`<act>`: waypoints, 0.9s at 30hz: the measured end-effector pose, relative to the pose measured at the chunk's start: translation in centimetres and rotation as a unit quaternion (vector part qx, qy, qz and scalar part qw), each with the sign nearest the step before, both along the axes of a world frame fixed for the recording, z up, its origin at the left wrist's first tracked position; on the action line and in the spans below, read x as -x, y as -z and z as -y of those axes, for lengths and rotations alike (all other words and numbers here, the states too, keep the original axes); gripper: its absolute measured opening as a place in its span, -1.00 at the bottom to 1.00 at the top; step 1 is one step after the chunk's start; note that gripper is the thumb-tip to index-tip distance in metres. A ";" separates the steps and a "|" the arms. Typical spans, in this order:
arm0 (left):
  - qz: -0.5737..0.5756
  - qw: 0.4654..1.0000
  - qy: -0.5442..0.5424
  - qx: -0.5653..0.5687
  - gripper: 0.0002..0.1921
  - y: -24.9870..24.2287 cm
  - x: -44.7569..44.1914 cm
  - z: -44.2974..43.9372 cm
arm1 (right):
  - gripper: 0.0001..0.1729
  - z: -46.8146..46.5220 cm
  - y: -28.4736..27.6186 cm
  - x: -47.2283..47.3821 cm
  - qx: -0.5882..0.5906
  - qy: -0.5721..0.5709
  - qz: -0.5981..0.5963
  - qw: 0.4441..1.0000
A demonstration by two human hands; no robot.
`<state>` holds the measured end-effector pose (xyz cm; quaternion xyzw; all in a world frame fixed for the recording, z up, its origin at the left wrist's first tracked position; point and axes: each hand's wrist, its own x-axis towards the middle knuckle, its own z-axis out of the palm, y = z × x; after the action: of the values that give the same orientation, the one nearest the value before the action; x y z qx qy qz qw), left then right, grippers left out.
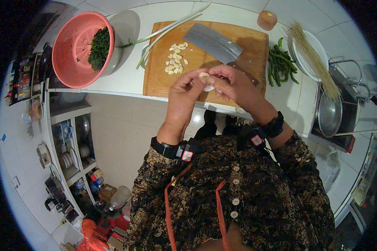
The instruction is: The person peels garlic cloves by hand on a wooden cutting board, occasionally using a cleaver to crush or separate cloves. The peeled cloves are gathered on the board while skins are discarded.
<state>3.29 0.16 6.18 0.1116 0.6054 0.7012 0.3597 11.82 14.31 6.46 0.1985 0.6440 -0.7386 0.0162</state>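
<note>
A pale garlic clove [203, 75] is pinched between the fingertips of my left hand [186, 86], just above the front part of a wooden cutting board [158, 81]. My right hand [232, 82] meets it there, with thumb and fingers on the clove and a white bit of papery skin [209, 88] below them. On the board to the left lie several peeled garlic pieces [176, 59] in a loose group. Behind my hands a cleaver [213, 42] rests flat, its blade slanting down to the right. Part of its dark handle is hidden by my right hand.
Left on the counter, a pink colander [78, 69] holding dark leafy greens [100, 48] leans over a bowl. Scallions [169, 28] cross the board's back left corner. Green peppers [281, 66], dry noodles [314, 59] on a white plate [301, 58] and a round brownish vegetable [267, 20] are at right.
</note>
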 end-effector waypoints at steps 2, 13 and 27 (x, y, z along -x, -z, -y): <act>-0.002 1.000 -0.002 0.007 -0.75 -0.1 -0.1 0.0 | -0.76 0.1 -0.1 0.1 -0.049 -0.022 -0.003 0.999; 0.064 0.998 -0.016 -0.024 -0.72 0.6 -0.1 -0.7 | -0.82 0.4 0.3 0.5 -0.160 0.012 -0.070 0.985; 0.172 0.978 0.006 -0.116 -0.71 1.8 0.2 -0.3 | -0.86 0.1 1.4 0.5 0.086 0.046 0.013 0.995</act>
<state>3.07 0.41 4.38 0.0342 0.4486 0.7730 0.4474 11.37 14.20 5.08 0.2357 0.5681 -0.7884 0.0076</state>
